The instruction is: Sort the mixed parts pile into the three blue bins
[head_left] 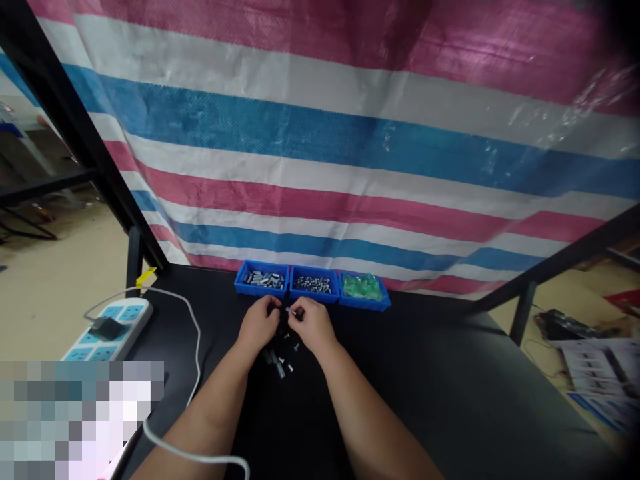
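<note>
Screw (289, 310), small and silvery, sits pinched between my two hands above the black surface (450, 387), just in front of three blue bins. My left hand (259, 323) is curled nearly closed, fingertips meeting the screw's left end; my right hand (311, 324) is likewise curled, thumb and forefinger closed on its other end. Whether a second part is threaded onto it I cannot tell, it is too small.

I count three bins in one row at the far edge of the surface, touching side by side. The left bin (262, 278) holds a heap of grey metal pieces, the middle bin (313, 284) a heap of small silvery fasteners, the right bin (365, 289) a pile of green parts. The contents are too many and too fine to count.

Loose parts (280, 362) lie on the surface just under my wrists: perhaps half a dozen, some dark and cylindrical, some pale, partly hidden by my hands.

One power strip (113, 327) rests at the left edge, with one dark plug (106, 327) seated in it and one white cable (196, 347) looping along the surface past my left forearm. A striped tarp (350, 133) in pink, white and blue hangs behind the bins, closing off the view beyond. Black frame posts (75, 113) stand at left and right. A blurred patch covers the lower left corner.
</note>
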Action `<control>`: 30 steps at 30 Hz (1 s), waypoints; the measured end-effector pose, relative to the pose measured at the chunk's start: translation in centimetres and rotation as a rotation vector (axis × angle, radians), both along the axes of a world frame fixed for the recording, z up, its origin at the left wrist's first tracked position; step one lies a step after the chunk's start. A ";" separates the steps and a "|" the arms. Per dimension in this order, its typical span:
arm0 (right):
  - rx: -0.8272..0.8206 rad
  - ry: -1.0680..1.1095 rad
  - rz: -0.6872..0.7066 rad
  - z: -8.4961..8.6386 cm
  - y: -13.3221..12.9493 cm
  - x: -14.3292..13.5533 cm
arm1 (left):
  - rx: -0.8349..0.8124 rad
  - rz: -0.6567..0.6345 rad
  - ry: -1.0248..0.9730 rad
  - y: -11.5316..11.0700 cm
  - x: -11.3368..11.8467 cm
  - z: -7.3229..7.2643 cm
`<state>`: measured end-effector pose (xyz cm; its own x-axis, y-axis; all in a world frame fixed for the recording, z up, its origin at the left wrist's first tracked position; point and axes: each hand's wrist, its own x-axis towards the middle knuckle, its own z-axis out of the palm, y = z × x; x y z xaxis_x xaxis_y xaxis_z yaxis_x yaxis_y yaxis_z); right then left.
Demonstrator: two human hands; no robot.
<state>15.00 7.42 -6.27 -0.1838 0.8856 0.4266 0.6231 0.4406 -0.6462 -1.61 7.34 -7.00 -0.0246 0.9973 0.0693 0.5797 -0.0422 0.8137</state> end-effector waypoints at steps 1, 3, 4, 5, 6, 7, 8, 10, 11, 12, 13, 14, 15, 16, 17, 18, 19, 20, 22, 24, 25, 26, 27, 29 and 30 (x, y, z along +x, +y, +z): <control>0.040 0.071 -0.017 0.4 0.3 0.3 | -0.012 0.009 -0.004 0.0 0.0 0.1; 0.115 0.197 -0.072 1.1 1.5 1.1 | -0.029 0.021 -0.010 0.0 0.0 0.2; 0.135 0.237 -0.105 1.4 2.3 1.4 | -0.033 0.020 -0.014 -0.1 0.0 0.2; 0.138 0.256 -0.140 1.6 3.1 1.8 | -0.033 0.018 -0.019 -0.1 0.0 0.2; 0.129 0.253 -0.176 1.9 4.1 2.1 | -0.030 0.016 -0.023 -0.1 0.0 0.2; 0.119 0.229 -0.216 2.1 4.9 2.3 | -0.026 0.014 -0.027 -0.2 0.0 0.2; 0.117 0.192 -0.258 2.3 5.7 2.4 | -0.025 0.014 -0.032 -0.2 0.0 0.2; 0.160 0.127 -0.331 2.7 6.8 2.2 | -0.023 0.020 -0.047 -0.2 0.0 0.2; 0.195 0.116 -0.348 2.9 7.1 1.9 | -0.022 0.022 -0.057 -0.2 0.0 0.2; 0.221 0.117 -0.341 3.2 7.3 1.4 | -0.019 0.023 -0.069 -0.2 -0.1 0.2; 0.230 0.123 -0.310 3.4 7.4 0.7 | -0.016 0.025 -0.079 -0.2 -0.1 0.2; 0.217 0.121 -0.259 3.6 7.4 -0.1 | -0.011 0.030 -0.088 -0.2 -0.2 0.3; 0.184 0.101 -0.197 3.7 7.4 -0.9 | -0.006 0.038 -0.095 -0.1 -0.2 0.3; 0.141 0.062 -0.134 3.8 7.3 -1.8 | -0.001 0.051 -0.098 -0.1 -0.3 0.3; 0.100 0.009 -0.082 3.8 7.2 -2.6 | 0.002 0.069 -0.100 -0.1 -0.4 0.3; 0.073 -0.043 -0.049 3.8 7.0 -3.2 | 0.003 0.089 -0.099 0.0 -0.4 0.3; 0.061 -0.083 -0.035 3.8 6.7 -3.6 | 0.000 0.110 -0.101 0.0 -0.5 0.3; 0.061 -0.105 -0.031 3.7 6.2 -3.8 | -0.005 0.126 -0.106 0.1 -0.6 0.3; 0.050 -0.102 -0.008 3.5 4.9 -3.4 | -0.023 0.151 -0.124 0.2 -0.7 0.4; -0.033 -0.085 0.078 3.1 3.2 -2.2 | -0.042 0.164 -0.147 0.2 -0.8 0.5; -0.103 -0.087 0.138 2.8 2.3 -1.4 | -0.047 0.173 -0.158 0.3 -0.8 0.5; -0.164 -0.099 0.187 2.4 1.4 -0.7 | -0.048 0.183 -0.169 0.3 -0.8 0.4; -0.209 -0.117 0.223 2.0 0.7 0.0 | -0.047 0.193 -0.181 0.4 -0.8 0.4; -0.258 -0.130 0.246 1.1 -0.4 0.8 | -0.045 0.208 -0.204 0.4 -0.8 0.1; -0.262 -0.128 0.235 0.6 -0.7 0.9 | -0.047 0.213 -0.211 0.4 -0.8 0.0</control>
<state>15.85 6.75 -5.67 -0.4322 0.8889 0.1516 0.6077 0.4113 -0.6794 -2.39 7.79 -7.02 -0.2421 0.9702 -0.0058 0.3893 0.1026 0.9154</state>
